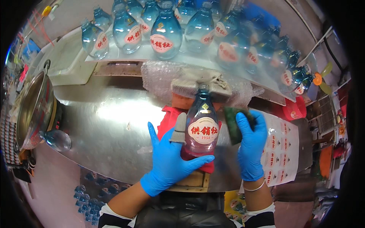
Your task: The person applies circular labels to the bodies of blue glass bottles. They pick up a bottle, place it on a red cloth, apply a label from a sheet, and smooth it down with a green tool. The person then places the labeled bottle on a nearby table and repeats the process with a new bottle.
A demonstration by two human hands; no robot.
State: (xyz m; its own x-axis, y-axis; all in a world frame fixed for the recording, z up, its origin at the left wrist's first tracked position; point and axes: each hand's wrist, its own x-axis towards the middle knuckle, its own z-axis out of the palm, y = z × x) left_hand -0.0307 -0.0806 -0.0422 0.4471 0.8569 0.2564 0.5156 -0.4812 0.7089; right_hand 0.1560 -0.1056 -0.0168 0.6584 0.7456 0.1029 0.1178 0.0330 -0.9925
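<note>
A glass bottle [203, 117], blue at the top and clear lower down, with an oval cream and red label, lies neck away from me on a red cloth [167, 121]. Its neck end leans on a ribbed, cloth-wrapped support [186, 87]. My left hand [167, 155], in a blue glove with a grey knitted sleeve over one finger, is spread along the bottle's left side, thumb stretched by its base. Whether it presses on the glass I cannot tell. To the right of the bottle, my right hand [251, 144], also gloved in blue, grips a dark green scouring pad [234, 123].
Many labelled bottles [166, 32] stand on a white shelf along the back. A sheet of labels [281, 148] lies right on the metal table [102, 140]. At left are a large metal pan [34, 110] and a bottle on its side [57, 140]. A small fan [318, 79] is at far right.
</note>
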